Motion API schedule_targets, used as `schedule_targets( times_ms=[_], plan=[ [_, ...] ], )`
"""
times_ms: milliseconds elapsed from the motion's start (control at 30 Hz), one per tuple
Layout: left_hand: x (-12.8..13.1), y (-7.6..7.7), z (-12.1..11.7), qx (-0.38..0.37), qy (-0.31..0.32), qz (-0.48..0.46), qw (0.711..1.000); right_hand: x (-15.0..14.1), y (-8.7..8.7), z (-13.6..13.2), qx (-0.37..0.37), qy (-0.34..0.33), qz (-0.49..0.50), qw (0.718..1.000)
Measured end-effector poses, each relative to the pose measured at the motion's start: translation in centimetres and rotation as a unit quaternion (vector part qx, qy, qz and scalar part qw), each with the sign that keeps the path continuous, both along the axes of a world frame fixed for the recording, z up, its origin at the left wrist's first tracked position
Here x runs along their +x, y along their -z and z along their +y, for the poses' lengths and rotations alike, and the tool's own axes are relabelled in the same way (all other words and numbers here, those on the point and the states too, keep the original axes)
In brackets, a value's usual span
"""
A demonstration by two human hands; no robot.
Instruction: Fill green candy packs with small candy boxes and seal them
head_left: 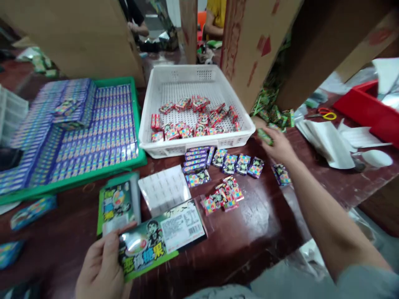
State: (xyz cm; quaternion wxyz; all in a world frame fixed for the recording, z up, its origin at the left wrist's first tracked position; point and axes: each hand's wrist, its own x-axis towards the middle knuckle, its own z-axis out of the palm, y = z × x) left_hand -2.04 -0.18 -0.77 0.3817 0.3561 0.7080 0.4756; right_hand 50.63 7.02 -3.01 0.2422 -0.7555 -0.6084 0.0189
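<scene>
My left hand [104,263] grips a flat green-and-black candy pouch [160,243] with a white label and barcode, held above the table at the front. Stretched out to the right, my right hand [279,145] has its fingers closed around a small green packet [264,136]. It is beside a heap of green packets [276,110] lying against a cardboard box. Several small red packets [222,195] lie just beyond the pouch. Behind them are small purple boxes [230,164], some stacked. A sheet of white labels [165,187] and more pouches [120,201] lie near my left hand.
A white perforated basket [196,145] holds loose red packets. At the left, a green tray [139,124] carries rows of purple boxes. Cardboard [252,45] stands behind. Scissors [326,114], white paper and a red bin [364,104] are at the right. Two people sit beyond.
</scene>
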Motion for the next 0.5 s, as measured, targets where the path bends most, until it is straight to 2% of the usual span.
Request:
schedule_targets(
  times_ms=[67,133,200,233,300,367,433,500],
  plan=[
    [-0.3,-0.1,-0.9,-0.042,0.001,-0.041,0.998,-0.8,-0.3,-5.1,0.000,-0.036,0.032,0.999],
    [-0.6,0.3,-2.0,-0.074,0.017,-0.086,0.993,-2.1,-0.2,-9.5,-0.034,-0.117,0.069,0.990],
    [-0.7,1.0,-3.1,-0.081,0.040,-0.107,0.990,-3.9,-0.3,-12.8,-0.064,-0.185,0.065,0.978],
    [-0.7,1.3,-3.6,-0.076,0.047,-0.109,0.990,-5.0,-0.5,-14.0,-0.058,-0.198,0.049,0.977],
    [-0.7,1.8,-4.7,-0.054,0.055,-0.104,0.992,-7.6,-1.3,-15.5,-0.012,-0.188,0.025,0.982],
    [-0.7,1.9,-5.5,-0.029,0.054,-0.099,0.993,-10.4,-2.6,-16.3,-0.015,-0.193,0.078,0.978],
    [-0.8,1.7,-6.3,-0.015,0.051,-0.103,0.993,-13.3,-3.6,-16.5,-0.102,-0.230,0.197,0.947],
    [-0.9,1.4,-6.9,-0.009,0.047,-0.109,0.993,-16.1,-3.8,-16.4,-0.201,-0.260,0.301,0.895]
  ],
)
